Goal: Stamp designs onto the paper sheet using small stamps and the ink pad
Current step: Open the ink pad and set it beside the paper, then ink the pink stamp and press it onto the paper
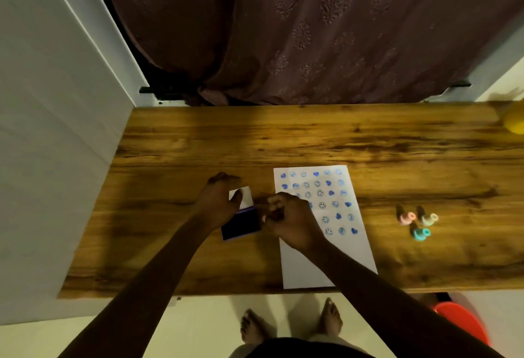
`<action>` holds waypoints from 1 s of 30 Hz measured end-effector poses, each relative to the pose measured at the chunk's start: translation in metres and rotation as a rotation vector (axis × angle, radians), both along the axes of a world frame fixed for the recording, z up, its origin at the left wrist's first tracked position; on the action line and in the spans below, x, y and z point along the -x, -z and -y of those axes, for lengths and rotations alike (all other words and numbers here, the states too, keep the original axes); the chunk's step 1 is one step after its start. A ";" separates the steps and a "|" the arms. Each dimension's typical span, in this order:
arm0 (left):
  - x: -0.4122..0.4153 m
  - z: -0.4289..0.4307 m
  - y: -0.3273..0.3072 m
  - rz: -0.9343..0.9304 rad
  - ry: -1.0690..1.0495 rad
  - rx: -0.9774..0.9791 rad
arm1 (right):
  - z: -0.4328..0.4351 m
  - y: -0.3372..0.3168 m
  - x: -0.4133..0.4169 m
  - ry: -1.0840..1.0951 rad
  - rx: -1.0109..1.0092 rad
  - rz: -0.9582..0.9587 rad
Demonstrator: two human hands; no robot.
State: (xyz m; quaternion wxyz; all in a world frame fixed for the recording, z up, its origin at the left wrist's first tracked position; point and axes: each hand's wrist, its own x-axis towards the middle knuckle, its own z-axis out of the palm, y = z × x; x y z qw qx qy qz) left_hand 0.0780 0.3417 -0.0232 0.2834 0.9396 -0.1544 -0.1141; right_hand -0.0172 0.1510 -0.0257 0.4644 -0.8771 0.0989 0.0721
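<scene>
A white paper sheet (334, 247) lies on the wooden table (283, 136), its upper part covered with several blue hearts and smiley prints. To its left sits the ink pad (241, 227), dark blue with its white lid (246, 196) raised. My left hand (218, 201) grips that lid at the far side of the pad. My right hand (286, 217) hovers at the pad's right edge with fingers curled shut; whether it holds a small stamp is hidden. Three small stamps, pink (406, 217), pale green (428, 218) and teal (420, 233), rest to the right of the sheet.
A brown patterned curtain (312, 31) hangs behind the table. A yellow object (514, 122) sits at the far right edge. A grey wall panel (56, 130) borders the table's left side. An orange-red stool (465, 323) and my bare feet show below the front edge.
</scene>
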 end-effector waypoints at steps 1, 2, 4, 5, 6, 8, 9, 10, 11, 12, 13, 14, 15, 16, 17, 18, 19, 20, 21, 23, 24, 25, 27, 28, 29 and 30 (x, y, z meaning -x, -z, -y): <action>0.006 0.008 -0.005 0.010 -0.007 0.033 | 0.006 -0.006 0.001 0.016 -0.006 0.025; 0.012 0.016 -0.010 0.014 -0.010 0.058 | 0.012 -0.011 0.002 0.032 -0.006 0.046; 0.025 0.032 -0.019 0.014 -0.021 0.101 | 0.025 -0.019 0.004 0.060 -0.028 0.079; 0.032 0.040 -0.022 0.010 -0.028 0.116 | 0.032 -0.024 0.007 0.074 -0.047 0.088; 0.039 0.050 -0.026 0.003 -0.036 0.128 | 0.039 -0.028 0.010 0.085 -0.056 0.099; 0.051 0.069 -0.031 -0.038 -0.055 0.163 | 0.056 -0.033 0.016 0.093 -0.068 0.117; 0.057 0.080 -0.031 -0.056 -0.057 0.190 | 0.065 -0.036 0.020 0.096 -0.069 0.131; 0.062 0.092 -0.031 -0.058 -0.057 0.212 | 0.075 -0.038 0.025 0.102 -0.060 0.151; 0.066 0.103 -0.029 -0.049 -0.052 0.224 | 0.086 -0.041 0.030 0.110 -0.044 0.170; 0.070 0.115 -0.028 -0.043 -0.044 0.229 | 0.098 -0.044 0.034 0.114 -0.025 0.190; 0.073 0.124 -0.026 -0.046 -0.040 0.231 | 0.108 -0.047 0.038 0.112 -0.005 0.201; 0.077 0.136 -0.025 -0.055 -0.032 0.231 | 0.120 -0.050 0.043 0.110 0.015 0.209; 0.081 0.148 -0.024 -0.068 -0.020 0.235 | 0.133 -0.051 0.048 0.114 0.036 0.208; 0.085 0.160 -0.023 -0.082 -0.002 0.244 | 0.145 -0.052 0.052 0.124 0.063 0.202; 0.089 0.172 -0.022 -0.095 0.016 0.255 | 0.158 -0.053 0.057 0.136 0.105 0.204; 0.093 0.181 -0.021 -0.104 0.029 0.265 | 0.169 -0.053 0.061 0.139 0.151 0.219; 0.096 0.192 -0.019 -0.115 0.035 0.271 | 0.182 -0.052 0.064 0.134 0.198 0.233; 0.099 0.202 -0.019 -0.124 0.038 0.275 | 0.193 -0.050 0.067 0.116 0.244 0.246; 0.101 0.211 -0.016 -0.137 0.042 0.280 | 0.204 -0.048 0.070 0.097 0.290 0.247; 0.106 0.226 -0.013 -0.163 0.064 0.275 | 0.226 -0.045 0.075 0.086 0.346 0.221; 0.109 0.234 -0.011 -0.166 0.084 0.260 | 0.236 -0.044 0.077 0.087 0.358 0.193; 0.112 0.241 -0.010 -0.162 0.102 0.246 | 0.245 -0.044 0.079 0.088 0.374 0.160; 0.117 0.253 -0.006 -0.155 0.113 0.228 | 0.259 -0.045 0.082 0.081 0.454 0.073; 0.120 0.257 -0.004 -0.159 0.108 0.218 | 0.264 -0.045 0.084 0.063 0.522 0.023; 0.122 0.261 -0.001 -0.164 0.102 0.208 | 0.269 -0.044 0.085 0.042 0.601 -0.019; 0.124 0.266 0.000 -0.160 0.102 0.201 | 0.273 -0.042 0.086 0.022 0.675 -0.043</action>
